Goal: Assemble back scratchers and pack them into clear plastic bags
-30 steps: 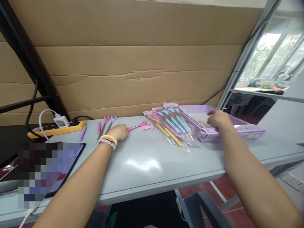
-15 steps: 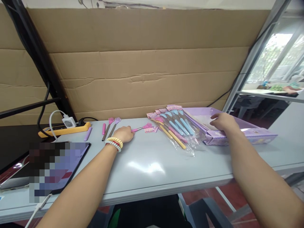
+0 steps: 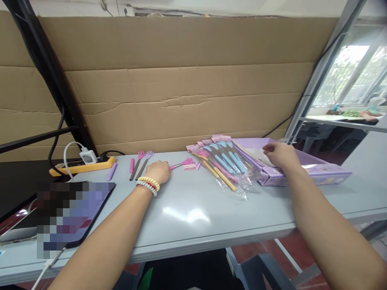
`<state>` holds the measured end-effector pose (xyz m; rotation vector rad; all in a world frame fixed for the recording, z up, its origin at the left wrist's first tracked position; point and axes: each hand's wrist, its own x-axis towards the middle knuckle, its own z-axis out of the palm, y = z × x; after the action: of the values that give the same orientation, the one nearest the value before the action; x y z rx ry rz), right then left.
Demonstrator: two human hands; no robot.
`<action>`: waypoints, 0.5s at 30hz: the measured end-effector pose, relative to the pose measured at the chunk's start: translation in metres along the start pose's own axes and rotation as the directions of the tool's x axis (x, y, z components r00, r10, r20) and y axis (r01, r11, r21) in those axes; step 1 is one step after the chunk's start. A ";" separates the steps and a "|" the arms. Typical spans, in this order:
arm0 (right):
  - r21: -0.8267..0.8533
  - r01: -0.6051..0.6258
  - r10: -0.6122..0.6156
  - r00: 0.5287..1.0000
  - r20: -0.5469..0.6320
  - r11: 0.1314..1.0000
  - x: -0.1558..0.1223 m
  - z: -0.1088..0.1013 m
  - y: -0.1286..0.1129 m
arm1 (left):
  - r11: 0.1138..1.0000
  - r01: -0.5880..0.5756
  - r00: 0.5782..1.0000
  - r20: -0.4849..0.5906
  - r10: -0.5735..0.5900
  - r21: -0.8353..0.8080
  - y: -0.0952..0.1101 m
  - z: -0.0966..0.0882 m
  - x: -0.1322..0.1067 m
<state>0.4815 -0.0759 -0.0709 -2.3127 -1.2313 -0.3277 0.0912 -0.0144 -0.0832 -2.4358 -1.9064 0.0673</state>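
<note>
My left hand is closed around the handle end of a pink back scratcher, whose claw head points right over the table. A small pink printed card lies beside that head. My right hand is over the lilac box, fingers curled together; what they hold, if anything, is hidden. Between the hands lie several back scratchers in clear plastic sleeves, blue ones and yellow ones among them. Left of my left hand are a loose pink-headed scratcher and a purple-headed one.
A pink tube and a purple tube lie at the left. Near them are a yellow power strip with a white charger and a tablet. A cardboard panel stands behind the table.
My right hand has shifted slightly left and up over the box, its fingers drawn closer together. The left hand stays at the pink back scratcher. The view has tilted slightly.
</note>
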 end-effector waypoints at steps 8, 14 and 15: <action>0.009 0.035 -0.035 0.994 0.100 0.999 0.005 0.005 0.003 | 1.000 -0.001 1.000 -0.023 0.001 -0.002 0.001 0.003 0.001; -0.001 0.023 -0.022 0.989 0.144 1.000 0.007 0.009 0.004 | 1.000 -0.004 1.000 0.000 0.004 0.008 0.002 0.004 0.001; -0.003 0.019 -0.018 0.991 0.136 1.000 0.007 0.009 0.004 | 1.000 -0.004 1.000 0.004 0.004 0.009 0.002 0.004 0.001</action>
<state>0.4881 -0.0683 -0.0765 -2.3615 -1.3185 -0.1818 0.0931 -0.0135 -0.0870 -2.4358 -1.8982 0.0812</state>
